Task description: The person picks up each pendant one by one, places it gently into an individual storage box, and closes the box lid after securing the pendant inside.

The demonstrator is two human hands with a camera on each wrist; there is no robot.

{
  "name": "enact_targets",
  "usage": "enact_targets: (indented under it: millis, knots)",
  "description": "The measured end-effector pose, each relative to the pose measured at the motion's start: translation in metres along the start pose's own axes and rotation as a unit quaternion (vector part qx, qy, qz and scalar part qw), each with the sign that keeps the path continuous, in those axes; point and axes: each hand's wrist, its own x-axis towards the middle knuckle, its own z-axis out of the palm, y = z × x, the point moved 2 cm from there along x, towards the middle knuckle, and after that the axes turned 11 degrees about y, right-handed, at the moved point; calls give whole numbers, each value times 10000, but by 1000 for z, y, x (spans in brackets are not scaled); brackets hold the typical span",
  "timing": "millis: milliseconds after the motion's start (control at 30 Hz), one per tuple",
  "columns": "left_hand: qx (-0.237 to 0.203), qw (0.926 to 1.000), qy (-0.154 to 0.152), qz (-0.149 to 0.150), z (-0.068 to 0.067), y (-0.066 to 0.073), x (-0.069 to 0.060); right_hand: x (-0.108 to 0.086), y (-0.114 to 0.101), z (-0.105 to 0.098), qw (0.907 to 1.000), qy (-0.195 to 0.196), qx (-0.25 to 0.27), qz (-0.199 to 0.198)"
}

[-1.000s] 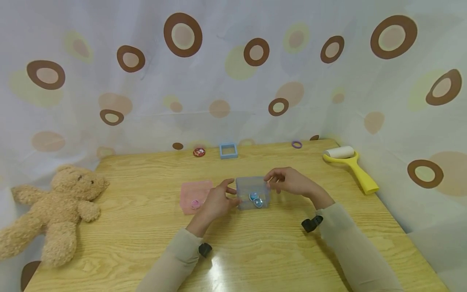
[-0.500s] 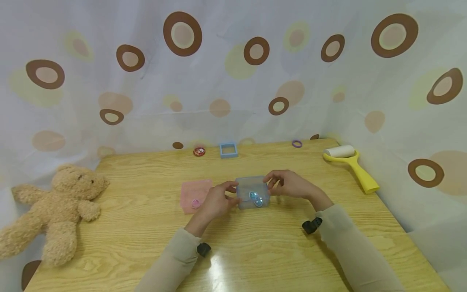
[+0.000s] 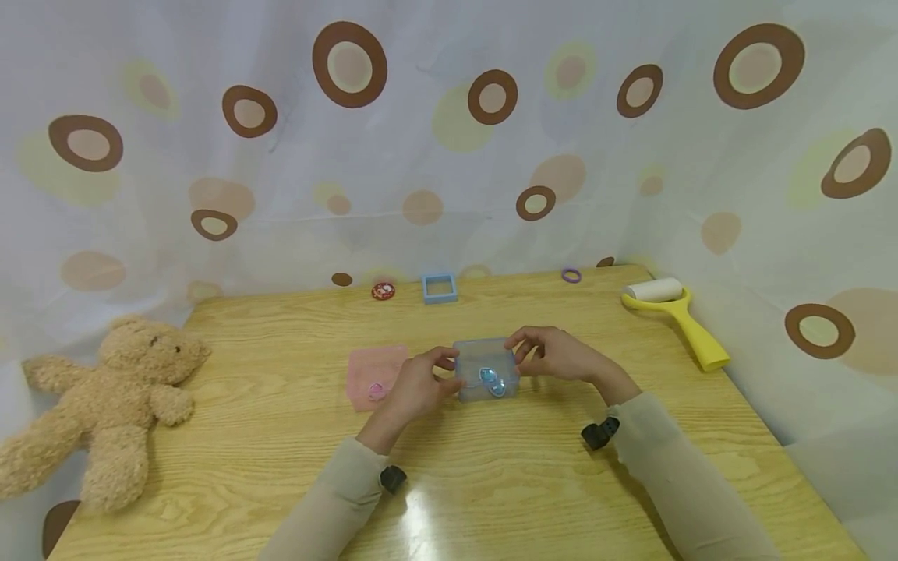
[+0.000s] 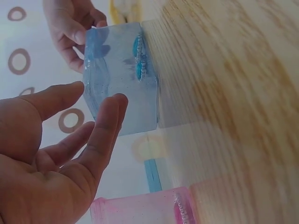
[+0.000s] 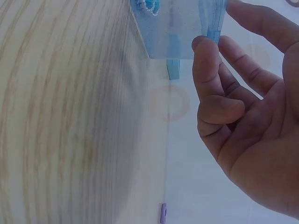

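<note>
A translucent blue plastic box [image 3: 484, 354] stands on the table between my hands. Through its wall, two blue gems with beaded rims [image 4: 139, 51] show near the bottom. My left hand [image 3: 421, 382] holds the box's left side, its fingertips at the lid edge and side wall. At the opposite side, my right hand [image 3: 557, 354] grips the upper right corner, where one fingertip [image 5: 205, 44] meets the lid edge. Just left of my left hand is a translucent pink box [image 3: 372, 366] with a pink gem [image 3: 376, 391] near its front; the hand partly covers that box.
Along the back of the wooden table [image 3: 281, 467] lie a red round badge [image 3: 383, 291], a light blue square frame [image 3: 440, 300] and a purple ring [image 3: 571, 275]. A yellow-handled roller [image 3: 691, 331] lies at the right edge. A teddy bear [image 3: 105, 405] lies at the left.
My left fingers have shifted slightly down along the box's side, and my right fingers have drawn in on its upper right corner. The box and the other things stay in place.
</note>
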Motion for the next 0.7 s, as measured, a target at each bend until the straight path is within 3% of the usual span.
enact_targets:
  millis: [300, 433, 700]
  knots:
    - [80, 9999, 89, 80, -11, -2, -2, -3, -6, -12, 9998, 201, -74, -51]
    - [-24, 9999, 132, 63, -27, -1, 0, -3, -9, -23, 9988, 386, -272, -90]
    - [486, 9979, 212, 362, -70, -4, 2, -1, -10, -48, 9902, 878, -1054, -250]
